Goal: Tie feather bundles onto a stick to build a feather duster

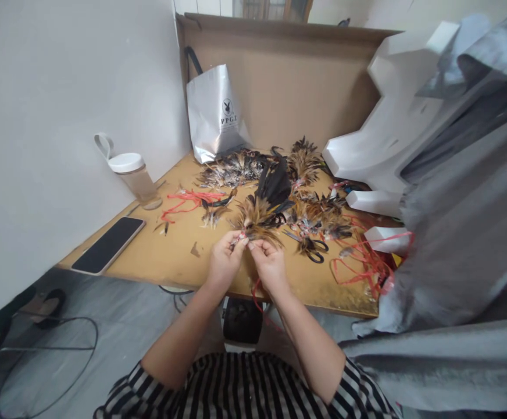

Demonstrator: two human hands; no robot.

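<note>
Both hands meet near the table's front edge at a bundle of brown feathers (256, 215), whose tips fan away from me. My left hand (227, 259) pinches the bundle's base, where a bit of red tie shows. Close beside it, my right hand (270, 262) has its fingers closed at the same base; a red strand (257, 291) hangs below. Beyond the bundle lies a dark, fan-shaped piece (274, 181). Black-handled scissors (314, 249) lie to the right of my hands, partly covered by feathers.
Feather piles (231, 169) lie at the back, with more feather bunches (318, 212) to the right. Red strips (192, 199) lie left, and a red tangle (367, 265) right. A phone (109, 244), lidded cup (135, 180) and silver bag (214, 116) stand or lie leftward. Grey cloth (467, 221) hangs right.
</note>
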